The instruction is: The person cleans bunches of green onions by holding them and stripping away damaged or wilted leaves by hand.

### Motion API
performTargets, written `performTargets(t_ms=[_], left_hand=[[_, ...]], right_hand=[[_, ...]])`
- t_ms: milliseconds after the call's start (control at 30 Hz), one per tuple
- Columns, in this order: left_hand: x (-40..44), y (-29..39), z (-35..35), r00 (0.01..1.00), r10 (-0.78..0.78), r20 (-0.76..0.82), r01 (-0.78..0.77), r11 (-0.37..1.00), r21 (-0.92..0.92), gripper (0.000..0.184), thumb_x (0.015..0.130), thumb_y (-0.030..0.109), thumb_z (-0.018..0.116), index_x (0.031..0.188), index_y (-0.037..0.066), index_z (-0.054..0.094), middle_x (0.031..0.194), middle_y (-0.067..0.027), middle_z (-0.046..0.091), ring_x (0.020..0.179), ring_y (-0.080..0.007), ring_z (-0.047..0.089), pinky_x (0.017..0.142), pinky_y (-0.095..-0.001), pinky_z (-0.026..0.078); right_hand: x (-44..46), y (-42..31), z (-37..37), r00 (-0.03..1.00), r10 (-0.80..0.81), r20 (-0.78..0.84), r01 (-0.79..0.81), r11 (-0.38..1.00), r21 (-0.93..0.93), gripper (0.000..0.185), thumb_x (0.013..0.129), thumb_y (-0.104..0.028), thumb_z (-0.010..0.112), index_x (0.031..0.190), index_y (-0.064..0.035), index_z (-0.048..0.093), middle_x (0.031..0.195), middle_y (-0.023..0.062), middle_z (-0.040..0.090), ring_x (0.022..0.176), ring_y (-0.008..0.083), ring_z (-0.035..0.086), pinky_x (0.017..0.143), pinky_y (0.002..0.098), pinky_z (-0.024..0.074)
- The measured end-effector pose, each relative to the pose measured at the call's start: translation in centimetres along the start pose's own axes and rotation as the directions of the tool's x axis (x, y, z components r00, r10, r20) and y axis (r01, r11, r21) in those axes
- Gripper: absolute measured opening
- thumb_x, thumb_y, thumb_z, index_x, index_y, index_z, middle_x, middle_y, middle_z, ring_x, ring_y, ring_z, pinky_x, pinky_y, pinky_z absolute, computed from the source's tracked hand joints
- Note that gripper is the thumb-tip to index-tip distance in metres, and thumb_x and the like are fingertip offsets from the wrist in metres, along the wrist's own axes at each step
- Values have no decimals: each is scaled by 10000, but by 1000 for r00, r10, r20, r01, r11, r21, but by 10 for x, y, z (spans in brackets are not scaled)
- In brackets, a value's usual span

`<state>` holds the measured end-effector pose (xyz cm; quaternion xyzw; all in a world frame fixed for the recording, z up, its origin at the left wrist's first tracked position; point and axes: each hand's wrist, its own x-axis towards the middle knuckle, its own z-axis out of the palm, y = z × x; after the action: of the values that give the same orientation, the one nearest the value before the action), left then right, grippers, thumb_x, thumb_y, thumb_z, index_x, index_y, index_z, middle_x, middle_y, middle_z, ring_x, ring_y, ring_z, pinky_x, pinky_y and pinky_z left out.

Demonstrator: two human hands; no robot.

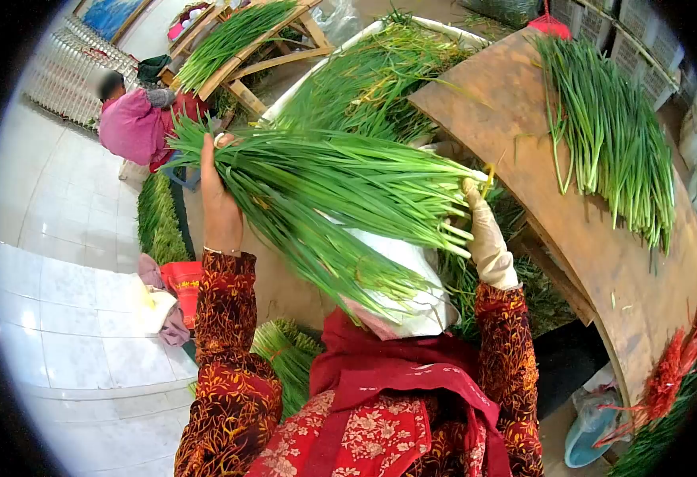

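A long bunch of green leafy stalks (340, 171) stretches between my two hands, above a white cloth (400, 266) on my lap. My left hand (219, 195), bare, grips the leafy tips at the bunch's left end. My right hand (487, 234), in a pale glove, holds the whitish stem ends on the right, and a bit of yellow (488, 179) shows beside its fingertips. Some stalks hang lower, spreading toward my lap. Another pile of green stalks (615, 143) lies on the curved brown board (515, 119) at my right.
Loose greens (364, 79) fill a white-edged container ahead. A person in pink (133, 127) sits at the upper left near a wooden stand (245, 95) with greens. Red ties (670, 370) lie at the board's right edge. A blue basin (587, 437) stands below it.
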<state>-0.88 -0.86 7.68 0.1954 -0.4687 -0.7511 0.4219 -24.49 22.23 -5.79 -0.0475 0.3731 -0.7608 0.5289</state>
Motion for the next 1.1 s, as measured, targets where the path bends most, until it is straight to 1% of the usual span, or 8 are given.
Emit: performTargets(t_ms=[133,267,333,567,667,767,833,1100], left_hand=[[-25,-23,29,936,346,70,-313,723,616,315,944,343,348,1105,91,448,994,-45,513,918,-140,528,773,-284,460],[-25,-28,2,964,251,85,-256,797,547,422,922,82,371,1328,52,262,1141,-66,470,941,-174,532,768,-285,475],[-30,-26,31,976,217,-25,-183,877,443,285,939,337,370,1071,99,454,965,-32,506,902,-134,520,800,-282,436],[-14,-15,24,985,93,-145,-48,957,287,266,935,380,347,889,149,472,816,14,505,797,-104,521,722,-273,435],[-3,-10,-11,967,-8,255,9,1000,0,327,940,177,375,1240,47,391,1016,-60,536,932,-138,529,817,-283,452],[-27,-23,53,918,369,-145,-226,788,573,275,930,378,364,923,137,497,839,-2,538,779,-105,543,681,-246,443],[-27,-10,56,969,144,-199,-68,936,346,263,919,371,403,913,130,510,825,-16,546,776,-122,551,691,-264,451],[-24,-15,41,951,170,-259,-69,932,357,253,903,371,438,849,135,512,820,-21,550,783,-144,554,711,-281,457]], right_hand=[[-7,1,-6,993,121,7,-119,982,-149,349,820,-373,581,1048,-110,562,878,8,584,736,106,560,637,253,490],[-15,3,-13,991,100,84,-93,992,-90,259,817,-224,598,1030,-77,573,898,12,607,787,112,564,714,254,465],[-9,12,-26,991,29,132,-15,994,-109,303,802,-233,620,1038,-50,569,926,26,611,823,125,568,756,258,454],[-13,2,-18,971,-80,225,101,991,-82,253,804,-183,592,1011,-38,587,892,59,635,709,93,554,648,227,444],[-7,-1,-21,937,142,319,-80,977,-200,228,824,-201,581,955,-14,587,778,88,634,541,82,488,498,208,400],[-2,5,-18,951,125,283,-68,977,-202,220,849,-212,558,946,-16,585,726,65,609,559,82,476,521,204,384],[-6,12,-2,991,-56,120,56,998,-1,196,855,-264,558,889,-74,588,722,-7,577,572,81,482,544,194,391],[-6,13,-31,987,-125,101,94,957,273,283,864,-346,529,671,-158,442,567,-56,342,477,72,313,462,225,305]])
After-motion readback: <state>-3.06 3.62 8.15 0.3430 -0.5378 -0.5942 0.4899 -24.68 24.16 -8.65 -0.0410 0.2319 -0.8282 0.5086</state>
